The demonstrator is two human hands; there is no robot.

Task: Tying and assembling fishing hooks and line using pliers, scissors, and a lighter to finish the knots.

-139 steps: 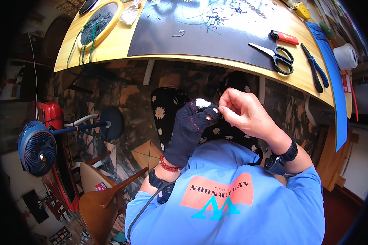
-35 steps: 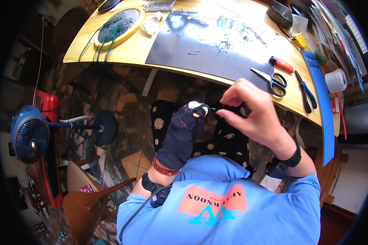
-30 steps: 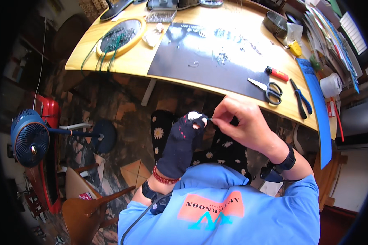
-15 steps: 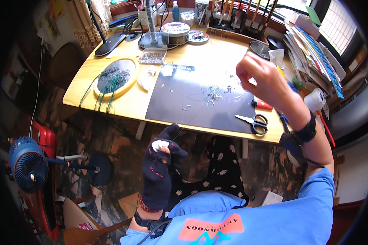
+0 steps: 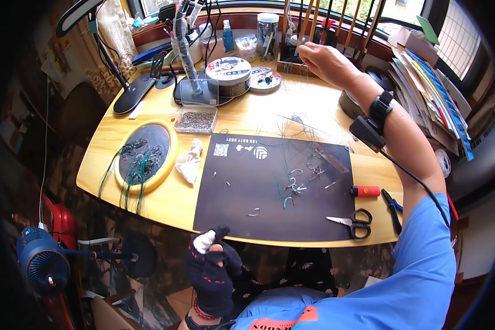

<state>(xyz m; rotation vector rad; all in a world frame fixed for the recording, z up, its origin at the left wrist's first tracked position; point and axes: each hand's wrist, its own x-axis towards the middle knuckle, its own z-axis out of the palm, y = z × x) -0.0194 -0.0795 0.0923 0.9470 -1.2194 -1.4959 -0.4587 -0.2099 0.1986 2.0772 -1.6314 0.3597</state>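
Observation:
My left hand (image 5: 214, 267), in a dark glove with white at one fingertip, is closed in front of the near edge of the black mat (image 5: 242, 192). A thin fishing line shows at its fingers in the earlier view; now it is hard to make out. My bare right hand (image 5: 327, 61) is raised far forward, fingers pressed together; what they hold is too small to see. Several fish hooks (image 5: 294, 188) with green line lie on the mat, and a single hook (image 5: 253, 212) lies nearer me. Scissors (image 5: 353, 223) rest at the mat's right corner.
At left, a yellow-rimmed round tray (image 5: 173, 151) holds hooks with green lines. Beside it are crumpled tissue (image 5: 189, 161) and a clear box of small metal pieces (image 5: 197, 120). A red lighter (image 5: 365, 191) and pliers (image 5: 391, 210) lie at right. Tins (image 5: 229, 77) stand behind.
My right hand has moved farther away and slightly left, its arm stretching out. My left hand stays low and closed. The view has tilted up, so the table sits lower.

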